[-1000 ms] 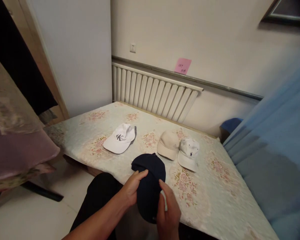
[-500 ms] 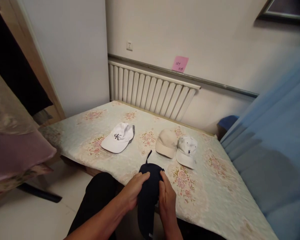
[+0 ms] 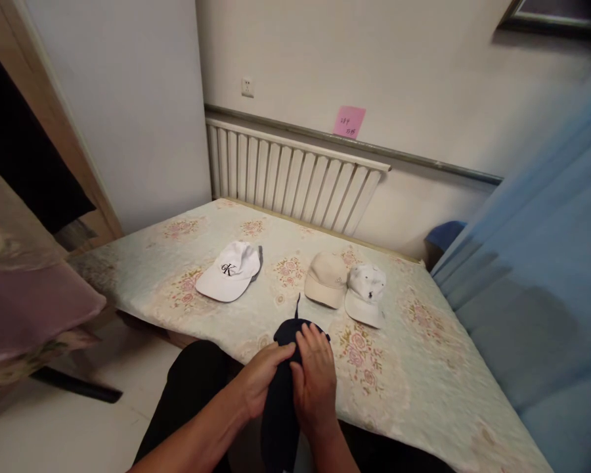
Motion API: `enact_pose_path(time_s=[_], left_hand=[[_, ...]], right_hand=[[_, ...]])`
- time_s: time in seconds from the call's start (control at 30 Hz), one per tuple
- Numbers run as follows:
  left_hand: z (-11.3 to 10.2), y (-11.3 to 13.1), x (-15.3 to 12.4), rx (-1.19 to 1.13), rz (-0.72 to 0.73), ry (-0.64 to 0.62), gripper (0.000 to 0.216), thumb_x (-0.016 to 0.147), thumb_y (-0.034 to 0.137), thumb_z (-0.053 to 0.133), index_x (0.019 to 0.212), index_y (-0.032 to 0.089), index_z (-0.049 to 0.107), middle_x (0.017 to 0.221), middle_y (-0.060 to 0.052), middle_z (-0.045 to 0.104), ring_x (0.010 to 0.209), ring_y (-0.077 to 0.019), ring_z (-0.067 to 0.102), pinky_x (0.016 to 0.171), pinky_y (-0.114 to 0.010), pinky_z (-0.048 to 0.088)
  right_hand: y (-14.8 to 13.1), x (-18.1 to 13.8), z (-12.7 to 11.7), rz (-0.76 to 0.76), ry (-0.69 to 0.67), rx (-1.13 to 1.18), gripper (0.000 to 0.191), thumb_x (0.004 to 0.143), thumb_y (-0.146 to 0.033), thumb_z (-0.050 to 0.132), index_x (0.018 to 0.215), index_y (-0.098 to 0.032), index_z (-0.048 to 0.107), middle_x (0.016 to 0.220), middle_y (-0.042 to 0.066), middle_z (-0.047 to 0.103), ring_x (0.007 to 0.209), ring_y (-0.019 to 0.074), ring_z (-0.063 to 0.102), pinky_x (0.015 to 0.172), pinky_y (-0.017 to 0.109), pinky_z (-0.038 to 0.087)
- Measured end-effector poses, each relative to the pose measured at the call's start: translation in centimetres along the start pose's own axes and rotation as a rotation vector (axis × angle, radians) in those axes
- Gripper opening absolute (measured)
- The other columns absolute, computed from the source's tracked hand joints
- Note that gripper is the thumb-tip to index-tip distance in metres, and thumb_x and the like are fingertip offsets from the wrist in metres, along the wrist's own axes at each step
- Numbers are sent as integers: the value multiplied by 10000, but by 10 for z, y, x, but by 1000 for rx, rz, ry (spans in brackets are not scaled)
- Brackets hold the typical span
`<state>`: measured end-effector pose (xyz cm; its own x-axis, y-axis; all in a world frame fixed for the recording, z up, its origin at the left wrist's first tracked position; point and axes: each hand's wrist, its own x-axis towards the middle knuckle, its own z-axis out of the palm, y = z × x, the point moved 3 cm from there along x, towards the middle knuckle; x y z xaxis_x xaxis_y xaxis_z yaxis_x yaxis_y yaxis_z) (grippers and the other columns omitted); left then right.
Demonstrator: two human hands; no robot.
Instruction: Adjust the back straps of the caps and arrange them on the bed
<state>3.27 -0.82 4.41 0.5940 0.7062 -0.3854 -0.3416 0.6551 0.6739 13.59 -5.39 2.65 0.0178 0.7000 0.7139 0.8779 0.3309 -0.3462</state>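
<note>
A dark navy cap, folded narrow, hangs over the near edge of the floral mattress; its thin strap sticks up at the far end. My left hand grips the cap's left side with curled fingers. My right hand presses down on top of the cap, fingers together and laid over the fabric. Beyond them lie a white cap with a black logo, a beige cap and a white patterned cap, the last two touching.
A white radiator runs along the far wall under a pink sticky note. A blue curtain hangs at the right. Pink and patterned bedding is piled at the left. My dark trousers are below the mattress edge.
The cap was spread wide between my hands, then folded narrow. My right hand has moved from the cap's right side onto its top, close to my left hand.
</note>
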Motion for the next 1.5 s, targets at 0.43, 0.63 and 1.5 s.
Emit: enact_pose_path(time_s=[0.43, 0.63, 1.5], left_hand=[[4, 1, -1, 33, 10, -108, 420, 642, 93, 650, 1057, 147, 623, 728, -40, 672, 625, -176, 624, 636, -293, 481], [3, -2, -4, 68, 93, -131, 90, 692, 121, 618, 768, 116, 666, 701, -45, 654, 691, -160, 612, 695, -250, 453], [11, 20, 3, -264, -137, -62, 332, 833, 422, 583, 895, 105, 662, 899, -131, 701, 1046, -269, 611, 971, -376, 412]], right_hand=[[-1, -5, -17, 134, 145, 80, 468, 915, -226, 414, 1381, -183, 392, 1421, 130, 441, 1317, 270, 398, 1045, 544, 367], [-38, 6, -10, -205, -60, 9, 499, 899, -269, 477, 1376, -151, 388, 1369, 137, 502, 1316, 277, 400, 1065, 538, 360], [-32, 7, -4, -182, 43, -77, 552, 846, -90, 465, 1384, -166, 365, 1351, 124, 523, 1349, 288, 343, 1054, 588, 345]])
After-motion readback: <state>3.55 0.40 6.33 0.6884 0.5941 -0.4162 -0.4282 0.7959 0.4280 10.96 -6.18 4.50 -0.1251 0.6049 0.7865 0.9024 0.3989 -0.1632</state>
